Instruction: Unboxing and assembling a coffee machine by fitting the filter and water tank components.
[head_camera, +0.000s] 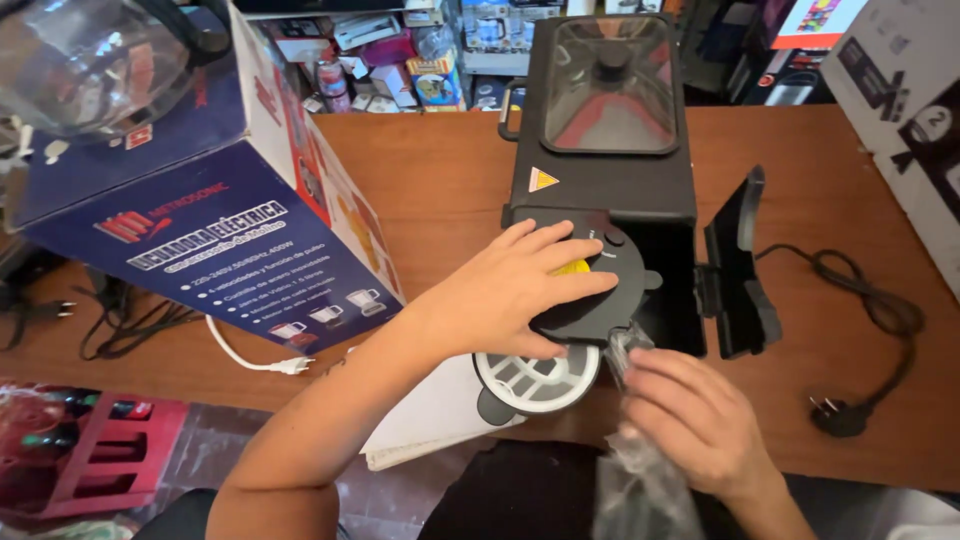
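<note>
My left hand (520, 285) grips a round black lid (600, 290) with a yellow centre, held at the front of a black boxy appliance (600, 180) that has a glass-topped cover. Under the lid sits a white round slotted part (535, 380). My right hand (690, 420) is closed on a crumpled clear plastic bag (640, 490) just below and right of the lid, near the table's front edge. A black flap (740, 270) stands open on the appliance's right side.
A blue and white product box (200, 240) with a glass jar (90, 60) on top stands at left on the wooden table (440, 180). A black power cord and plug (850, 320) lie at right, a white plug (285, 365) at left. A white booklet (430, 420) overhangs the edge.
</note>
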